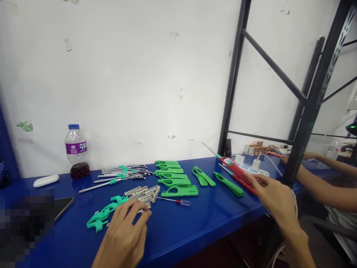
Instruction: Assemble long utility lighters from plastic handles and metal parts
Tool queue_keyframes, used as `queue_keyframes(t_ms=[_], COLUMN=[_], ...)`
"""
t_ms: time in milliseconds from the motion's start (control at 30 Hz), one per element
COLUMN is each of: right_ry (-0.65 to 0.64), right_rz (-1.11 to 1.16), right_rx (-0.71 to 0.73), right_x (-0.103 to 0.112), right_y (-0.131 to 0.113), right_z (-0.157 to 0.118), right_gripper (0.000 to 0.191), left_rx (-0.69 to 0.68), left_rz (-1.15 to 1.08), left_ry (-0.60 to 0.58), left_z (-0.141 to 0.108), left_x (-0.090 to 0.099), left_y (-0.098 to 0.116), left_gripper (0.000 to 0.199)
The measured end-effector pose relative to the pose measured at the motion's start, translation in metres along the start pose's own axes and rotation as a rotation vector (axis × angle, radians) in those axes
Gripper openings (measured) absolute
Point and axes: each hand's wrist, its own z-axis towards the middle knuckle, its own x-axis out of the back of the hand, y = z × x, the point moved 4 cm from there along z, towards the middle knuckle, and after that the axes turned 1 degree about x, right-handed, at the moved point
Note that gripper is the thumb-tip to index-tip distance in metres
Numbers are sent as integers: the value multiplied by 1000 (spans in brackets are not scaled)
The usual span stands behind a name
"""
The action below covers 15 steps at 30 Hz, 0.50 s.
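Observation:
My right hand point(275, 197) pinches the handle of a red long-nosed lighter point(232, 166), its metal nozzle pointing up and left. A second red lighter point(245, 184) lies under it. My left hand point(125, 230) rests with bent fingers apart beside a pile of small clear fuel tanks point(143, 193) and teal plastic parts point(107, 212); nothing shows in its grip. Several green handle shells point(180, 191) are laid in a column at the middle. Metal nozzle rods with teal pieces point(119, 175) lie behind the pile. A small screwdriver point(183, 202) points its shaft toward the tanks.
A drink bottle point(76, 152) and a white case point(46, 181) stand at the back left, near a phone point(63, 206). A power strip point(251, 167) lies behind the lighters. A dark rack post point(304, 123) rises at right; beyond it another person's arm point(318, 184) reaches across the table.

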Motion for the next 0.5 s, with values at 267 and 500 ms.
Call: queue_keyframes(t_ms=[267,500], right_ry=[-372,-437], right_rz=[-217,-183], right_rx=[-225,-168], right_x=[-26,-54], right_y=[66,53], right_z=[5,3], right_gripper=[53,56], left_rx=[15,7], left_rz=[-46,-56], left_ry=[0,-61], left_z=[3,-2], left_x=[-3,-7], left_y=[1,-3], left_gripper=[30,30])
